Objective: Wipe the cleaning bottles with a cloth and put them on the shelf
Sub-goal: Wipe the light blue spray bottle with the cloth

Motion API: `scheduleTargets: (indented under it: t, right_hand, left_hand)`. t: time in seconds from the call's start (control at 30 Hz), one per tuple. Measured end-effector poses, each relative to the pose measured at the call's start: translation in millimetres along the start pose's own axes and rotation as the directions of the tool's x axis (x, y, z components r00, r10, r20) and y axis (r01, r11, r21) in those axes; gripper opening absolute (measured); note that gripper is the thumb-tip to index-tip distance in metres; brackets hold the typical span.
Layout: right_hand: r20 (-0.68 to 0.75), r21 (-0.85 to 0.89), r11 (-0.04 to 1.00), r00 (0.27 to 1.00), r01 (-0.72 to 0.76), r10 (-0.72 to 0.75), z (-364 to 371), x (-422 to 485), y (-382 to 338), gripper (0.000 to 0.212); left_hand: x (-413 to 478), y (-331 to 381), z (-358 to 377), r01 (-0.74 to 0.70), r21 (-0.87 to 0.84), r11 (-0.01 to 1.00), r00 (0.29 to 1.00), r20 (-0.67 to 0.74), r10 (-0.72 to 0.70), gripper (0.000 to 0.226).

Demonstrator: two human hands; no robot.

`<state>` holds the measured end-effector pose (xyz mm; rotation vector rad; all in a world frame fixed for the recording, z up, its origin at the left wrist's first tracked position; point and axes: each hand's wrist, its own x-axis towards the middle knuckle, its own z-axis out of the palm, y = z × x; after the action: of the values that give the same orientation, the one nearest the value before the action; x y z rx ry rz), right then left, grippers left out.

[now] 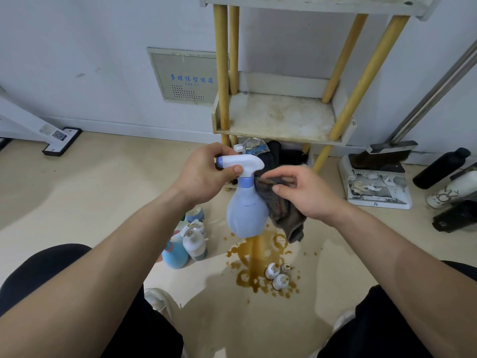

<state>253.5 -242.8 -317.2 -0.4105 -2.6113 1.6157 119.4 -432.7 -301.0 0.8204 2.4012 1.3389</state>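
Gripping the white trigger head, the left hand (204, 174) holds a pale blue pear-shaped plastic spray bottle (246, 213) upright above the floor; the right hand (307, 192) pinches a dark grey cloth (281, 210) against its side.

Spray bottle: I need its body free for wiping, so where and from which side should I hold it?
Probably the white trigger head, from the left, as the left hand does: it overhangs a narrow neck, leaving the round body clear for the cloth in the right hand.

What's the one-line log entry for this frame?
step: wiping | left hand: grips spray bottle by trigger head | right hand: holds cloth against its side | middle shelf: bare
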Motion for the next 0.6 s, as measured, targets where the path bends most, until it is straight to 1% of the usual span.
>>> scheduleTargets:
  t: [0.07, 0.13, 0.23, 0.4, 0.53, 0.6]
  right_hand:
    - [0.001, -0.017, 1.000, 1.000, -0.026, 0.026, -1, 0, 2, 0.038]
    - [-0.018, -0.048, 0.997, 0.998, -0.055, 0.055, 5, 2, 6, 0.033]
    - [-0.007, -0.171, 0.983, 0.998, -0.070, 0.070, 24, 5, 13, 0.031]
    - [0.072, -0.410, 0.912, 0.996, -0.011, 0.044, 54, 9, 10, 0.033]
    - [0.134, -0.531, 0.847, 0.989, 0.023, 0.058, 73, 20, 16, 0.033]
    - [0.178, -0.599, 0.800, 0.981, 0.047, 0.076, 79, 26, 20, 0.033]
  left_hand:
    - [1, -5, -1, 0.013, 0.018, 1.000, 1.000, 0.001, -0.013, 0.018]
    - [1, -11, -3, 0.022, 0.048, 0.999, 1.000, 0.009, -0.023, 0.017]
    - [-2, -21, -1, 0.029, 0.110, 0.993, 0.999, 0.027, -0.032, 0.018]
    - [-18, -44, 5, 0.037, 0.230, 0.973, 0.998, 0.032, -0.046, 0.021]
    - [-24, -61, 5, 0.089, 0.255, 0.963, 0.996, -0.006, -0.090, 0.020]
    - [-21, -69, 4, 0.098, 0.251, 0.963, 0.995, 0.006, -0.102, 0.019]
